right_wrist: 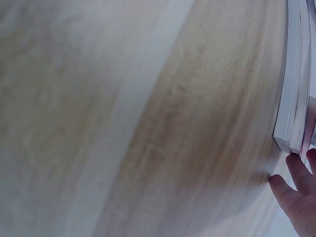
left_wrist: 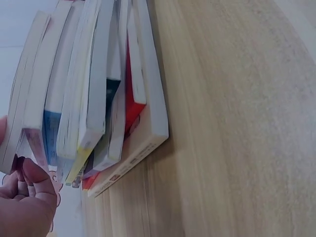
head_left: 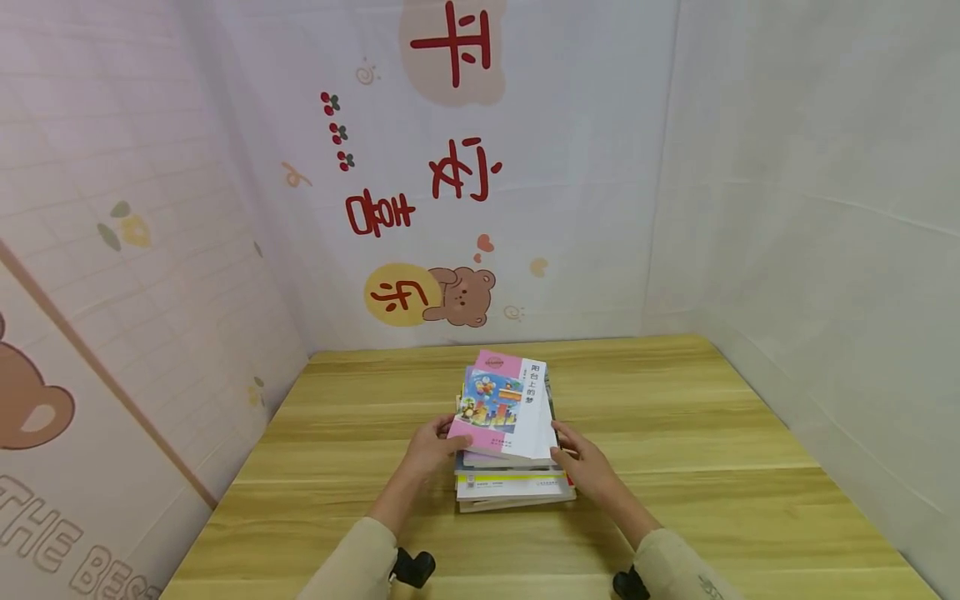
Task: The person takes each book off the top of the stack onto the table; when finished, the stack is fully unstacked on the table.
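Observation:
A pink-and-white book [head_left: 536,417] with a colourful cover picture lies slightly askew on top of a stack of books [head_left: 513,487]. My left hand [head_left: 435,446] pinches its lower left corner, thumb over the cover. The left wrist view shows the curled fingers of the left hand [left_wrist: 29,197] under the outermost book [left_wrist: 22,89] of the pile. At the stack's right side is my right hand [head_left: 588,471], thumb and fingertips against the book edges. In the right wrist view the right hand's extended fingers [right_wrist: 284,190] reach the corner of the lower books [right_wrist: 289,98].
The stack stands on a wood-grain table [head_left: 675,417], its books unevenly aligned. Behind the table hangs a white printed cloth [head_left: 585,208] with red characters and a cartoon bear. More cloth walls the left and right sides. A black strap piece [head_left: 414,568] sits by the left sleeve.

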### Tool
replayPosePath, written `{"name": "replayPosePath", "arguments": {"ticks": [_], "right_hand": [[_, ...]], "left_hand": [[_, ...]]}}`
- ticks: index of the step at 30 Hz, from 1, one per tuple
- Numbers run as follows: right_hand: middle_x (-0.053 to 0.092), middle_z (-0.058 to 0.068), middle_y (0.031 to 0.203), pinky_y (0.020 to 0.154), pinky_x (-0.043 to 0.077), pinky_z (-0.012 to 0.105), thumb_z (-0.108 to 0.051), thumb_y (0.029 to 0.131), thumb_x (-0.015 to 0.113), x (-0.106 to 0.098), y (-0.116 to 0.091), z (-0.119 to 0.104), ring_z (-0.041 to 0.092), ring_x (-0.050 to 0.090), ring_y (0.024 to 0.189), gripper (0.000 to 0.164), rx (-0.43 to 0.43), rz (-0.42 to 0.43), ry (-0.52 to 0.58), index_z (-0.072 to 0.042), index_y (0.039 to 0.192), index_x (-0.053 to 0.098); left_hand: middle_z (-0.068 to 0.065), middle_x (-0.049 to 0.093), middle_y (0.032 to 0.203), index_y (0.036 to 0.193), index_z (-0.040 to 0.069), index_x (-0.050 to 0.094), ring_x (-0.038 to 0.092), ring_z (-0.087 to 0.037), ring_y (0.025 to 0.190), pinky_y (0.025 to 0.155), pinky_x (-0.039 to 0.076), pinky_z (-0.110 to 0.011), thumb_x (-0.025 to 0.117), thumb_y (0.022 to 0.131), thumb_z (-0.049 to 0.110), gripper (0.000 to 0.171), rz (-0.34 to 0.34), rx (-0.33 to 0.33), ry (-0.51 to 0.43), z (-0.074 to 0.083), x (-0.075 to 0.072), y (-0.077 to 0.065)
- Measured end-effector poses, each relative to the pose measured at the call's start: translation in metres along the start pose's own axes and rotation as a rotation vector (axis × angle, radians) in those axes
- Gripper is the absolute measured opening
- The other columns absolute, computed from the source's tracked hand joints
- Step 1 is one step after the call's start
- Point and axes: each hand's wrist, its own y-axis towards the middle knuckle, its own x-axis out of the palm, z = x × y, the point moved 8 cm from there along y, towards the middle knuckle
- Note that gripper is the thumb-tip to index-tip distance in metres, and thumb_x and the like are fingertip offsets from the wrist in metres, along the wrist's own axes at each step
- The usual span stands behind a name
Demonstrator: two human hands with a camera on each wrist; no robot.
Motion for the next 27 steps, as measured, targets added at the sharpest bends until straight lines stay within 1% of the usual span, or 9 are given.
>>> {"name": "replayPosePath", "arguments": {"ticks": [5,7,9,12,14,18,21,24,27], "right_hand": [[0.058,0.024,0.133,0.103,0.04,0.058,-0.015,0.101,0.058,0.0,0.0,0.003,0.042,0.053,0.125,0.051,0.026,-0.007,-0.01,-0.011,0.15,0.045],[0.057,0.024,0.134,0.103,0.04,0.059,-0.016,0.101,0.057,0.0,0.001,0.004,0.042,0.052,0.126,0.051,0.03,-0.015,-0.011,-0.012,0.15,0.044],[0.057,0.024,0.134,0.103,0.04,0.059,-0.018,0.101,0.057,0.0,0.001,0.005,0.042,0.051,0.127,0.052,0.032,-0.023,-0.015,-0.013,0.151,0.044],[0.056,0.025,0.135,0.102,0.039,0.06,-0.021,0.102,0.056,0.001,0.001,0.005,0.043,0.049,0.128,0.052,0.03,-0.032,-0.024,-0.014,0.151,0.043],[0.056,0.025,0.135,0.102,0.039,0.06,-0.022,0.102,0.056,0.0,0.001,0.005,0.043,0.049,0.128,0.052,0.033,-0.031,-0.026,-0.014,0.152,0.043],[0.052,0.028,0.138,0.102,0.039,0.061,-0.024,0.101,0.055,-0.001,0.001,0.005,0.046,0.048,0.129,0.053,0.033,-0.036,-0.04,-0.013,0.152,0.042],[0.048,0.03,0.141,0.104,0.036,0.063,-0.023,0.102,0.055,-0.001,0.0,0.004,0.047,0.045,0.131,0.053,0.039,-0.039,-0.042,-0.013,0.152,0.042],[0.047,0.032,0.141,0.105,0.035,0.064,-0.022,0.102,0.056,-0.001,0.0,0.003,0.048,0.043,0.132,0.052,0.037,-0.038,-0.039,-0.013,0.151,0.043],[0.049,0.032,0.139,0.105,0.035,0.063,-0.021,0.102,0.056,-0.001,0.0,0.002,0.047,0.044,0.132,0.051,0.037,-0.044,-0.031,-0.013,0.151,0.043]], "left_hand": [[-0.021,0.056,0.125,0.141,-0.009,0.044,0.058,-0.024,0.102,0.092,0.05,-0.045,0.071,0.089,0.0,0.06,0.004,0.015,-0.094,0.0,-0.005,0.003],[-0.021,0.056,0.123,0.14,-0.009,0.044,0.06,-0.022,0.094,0.088,0.051,-0.045,0.069,0.088,-0.003,0.058,0.0,0.03,-0.125,0.001,-0.007,0.004],[-0.021,0.057,0.121,0.139,-0.009,0.044,0.06,-0.019,0.086,0.082,0.052,-0.041,0.068,0.088,-0.005,0.057,-0.006,0.038,-0.161,0.001,-0.009,0.005],[-0.021,0.058,0.122,0.14,-0.007,0.044,0.061,-0.017,0.08,0.075,0.053,-0.037,0.065,0.088,-0.008,0.056,-0.014,0.026,-0.227,-0.001,-0.013,0.005],[-0.022,0.057,0.125,0.142,-0.007,0.041,0.063,-0.018,0.081,0.076,0.054,-0.037,0.063,0.09,-0.009,0.057,-0.023,0.021,-0.277,-0.002,-0.015,0.006],[-0.024,0.053,0.132,0.146,-0.006,0.036,0.064,-0.02,0.087,0.084,0.054,-0.045,0.057,0.093,-0.009,0.057,-0.038,0.017,-0.39,-0.004,-0.021,0.007],[-0.023,0.053,0.132,0.147,-0.006,0.033,0.063,-0.019,0.089,0.084,0.053,-0.044,0.055,0.094,-0.009,0.058,-0.042,0.034,-0.448,-0.004,-0.03,0.009],[-0.019,0.056,0.127,0.147,-0.007,0.033,0.062,-0.017,0.088,0.08,0.054,-0.04,0.054,0.094,-0.008,0.057,-0.024,0.056,-0.459,-0.003,-0.043,0.012],[-0.015,0.058,0.124,0.147,-0.006,0.032,0.063,-0.016,0.089,0.081,0.055,-0.037,0.054,0.095,-0.008,0.056,0.007,0.072,-0.458,-0.002,-0.06,0.015]]}}
